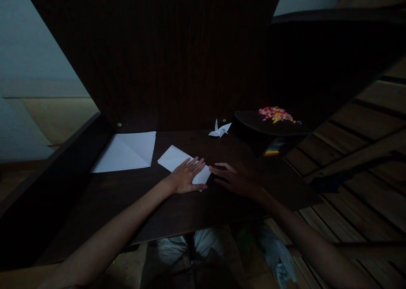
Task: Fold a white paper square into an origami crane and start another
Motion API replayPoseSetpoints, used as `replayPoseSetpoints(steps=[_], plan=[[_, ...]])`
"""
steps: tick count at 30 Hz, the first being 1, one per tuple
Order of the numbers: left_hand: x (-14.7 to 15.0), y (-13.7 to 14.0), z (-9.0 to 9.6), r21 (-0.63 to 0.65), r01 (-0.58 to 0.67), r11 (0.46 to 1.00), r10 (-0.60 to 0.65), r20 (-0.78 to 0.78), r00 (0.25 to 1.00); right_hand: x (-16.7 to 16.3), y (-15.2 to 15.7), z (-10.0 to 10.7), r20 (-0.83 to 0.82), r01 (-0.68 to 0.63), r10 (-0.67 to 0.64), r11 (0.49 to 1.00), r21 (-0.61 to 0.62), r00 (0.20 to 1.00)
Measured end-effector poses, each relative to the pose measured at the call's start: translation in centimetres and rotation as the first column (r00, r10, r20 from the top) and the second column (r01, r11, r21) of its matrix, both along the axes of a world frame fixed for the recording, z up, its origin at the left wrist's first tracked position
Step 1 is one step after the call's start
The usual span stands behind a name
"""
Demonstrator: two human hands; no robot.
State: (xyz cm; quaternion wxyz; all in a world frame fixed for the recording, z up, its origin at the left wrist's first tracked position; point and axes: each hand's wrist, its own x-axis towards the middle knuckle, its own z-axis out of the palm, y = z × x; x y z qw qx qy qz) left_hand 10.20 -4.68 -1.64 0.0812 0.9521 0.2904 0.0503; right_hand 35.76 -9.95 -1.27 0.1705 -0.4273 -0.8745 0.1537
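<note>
A folded sheet of white paper [173, 157] lies at a slant on the dark wooden desk. My left hand [187, 177] rests flat across its middle, fingers spread, covering part of it. At the paper's right end is my right hand [233, 180], its fingers stretched out and apart, with the fingertips close to the edge; whether they touch it I cannot tell. Behind the hands, near the back panel, stands a folded white paper crane [220, 130]. To the left lies a stack of white paper sheets [127, 151] with a diagonal crease on the top one.
On a small raised corner shelf [253, 122] at the right sits a pile of small colourful pieces [275, 114]. Below it is a dark item with a yellow strip [272, 152]. A tall dark panel [177, 60] closes the back, and a side board [60, 166] bounds the left.
</note>
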Motion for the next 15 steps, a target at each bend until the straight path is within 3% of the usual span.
replayPoseSetpoints(steps=[4, 8, 15], plan=[[0.0, 0.0, -0.1, 0.004, -0.004, 1.000, 0.004, 0.008, 1.000, 0.8, -0.3, 0.9, 0.005, 0.047, -0.047, 0.999, -0.012, 0.999], [0.1, 0.0, 0.0, -0.010, -0.012, 1.000, 0.012, -0.016, 1.000, 0.3, 0.0, 1.2, 0.003, 0.060, -0.060, 0.997, 0.057, 0.998], [0.1, -0.1, -0.2, 0.025, -0.017, 1.000, 0.017, 0.000, 1.000, -2.9, -0.2, -1.2, 0.071, 0.021, -0.033, 0.986, 0.165, 0.997]])
